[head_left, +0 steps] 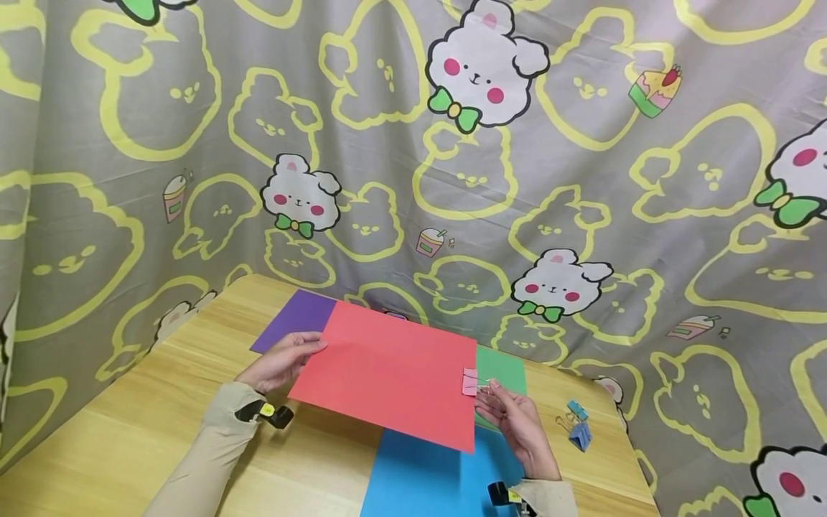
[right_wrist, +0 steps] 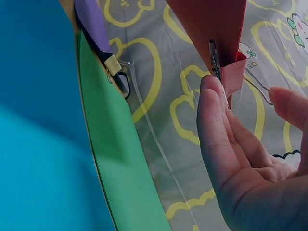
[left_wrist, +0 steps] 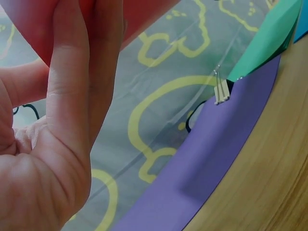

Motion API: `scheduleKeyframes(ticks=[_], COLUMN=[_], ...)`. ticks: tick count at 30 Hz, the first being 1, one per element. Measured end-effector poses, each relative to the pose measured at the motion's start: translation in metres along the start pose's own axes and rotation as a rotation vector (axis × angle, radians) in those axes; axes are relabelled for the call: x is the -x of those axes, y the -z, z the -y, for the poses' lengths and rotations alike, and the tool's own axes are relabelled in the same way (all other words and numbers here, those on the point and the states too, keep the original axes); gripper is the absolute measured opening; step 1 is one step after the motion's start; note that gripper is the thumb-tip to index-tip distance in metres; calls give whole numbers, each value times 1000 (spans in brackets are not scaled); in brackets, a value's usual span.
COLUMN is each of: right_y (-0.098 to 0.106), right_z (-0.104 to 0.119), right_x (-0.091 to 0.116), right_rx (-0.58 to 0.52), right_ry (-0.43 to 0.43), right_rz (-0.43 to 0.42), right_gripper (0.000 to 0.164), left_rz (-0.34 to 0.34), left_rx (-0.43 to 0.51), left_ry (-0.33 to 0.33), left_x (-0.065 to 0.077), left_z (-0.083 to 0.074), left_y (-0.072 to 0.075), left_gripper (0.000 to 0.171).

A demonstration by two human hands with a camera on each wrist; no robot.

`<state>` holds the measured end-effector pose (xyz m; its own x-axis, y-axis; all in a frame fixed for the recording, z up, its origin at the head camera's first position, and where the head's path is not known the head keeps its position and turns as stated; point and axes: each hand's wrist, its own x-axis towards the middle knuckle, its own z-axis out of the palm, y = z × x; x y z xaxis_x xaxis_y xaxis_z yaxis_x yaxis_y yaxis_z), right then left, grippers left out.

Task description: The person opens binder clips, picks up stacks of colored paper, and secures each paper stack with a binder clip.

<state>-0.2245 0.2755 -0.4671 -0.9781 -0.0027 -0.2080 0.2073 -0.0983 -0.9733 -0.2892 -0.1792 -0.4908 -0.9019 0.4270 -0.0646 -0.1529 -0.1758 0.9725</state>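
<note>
A sheet of red paper (head_left: 394, 373) is held up over the table, tilted. My left hand (head_left: 284, 362) pinches its left edge between thumb and fingers. On the right edge sits a pink binder clip (head_left: 469, 382), its jaws over the paper. My right hand (head_left: 513, 424) holds this clip by its wire handles. In the right wrist view, the thumb touches the wire handle (right_wrist: 260, 86) that sticks out, while the fingertips (right_wrist: 210, 83) are at the other handle, which lies against the paper.
Purple paper (head_left: 291, 323), green paper (head_left: 502, 370) and blue paper (head_left: 426, 474) lie on the wooden table (head_left: 310, 459). A cream binder clip (left_wrist: 221, 91) sits where purple and green meet. Blue binder clips (head_left: 579, 435) lie at the right. A patterned curtain (head_left: 388, 158) hangs behind.
</note>
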Motion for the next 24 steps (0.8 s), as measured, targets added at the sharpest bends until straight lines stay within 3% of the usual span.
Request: scheduleKeyframes(ticks=[13,24], right_y=[-1,-2], right_z=[2,2], right_x=[2,1], right_rx=[-12,7], right_ry=[5,-2], right_rz=[-3,-14], right_gripper=[63,64], left_rz=[9,-27], left_rx=[5,-40], left_ry=[-4,-7], left_x=[-1,-1], left_z=[2,1], left_y=[0,0], left_gripper=[72,73])
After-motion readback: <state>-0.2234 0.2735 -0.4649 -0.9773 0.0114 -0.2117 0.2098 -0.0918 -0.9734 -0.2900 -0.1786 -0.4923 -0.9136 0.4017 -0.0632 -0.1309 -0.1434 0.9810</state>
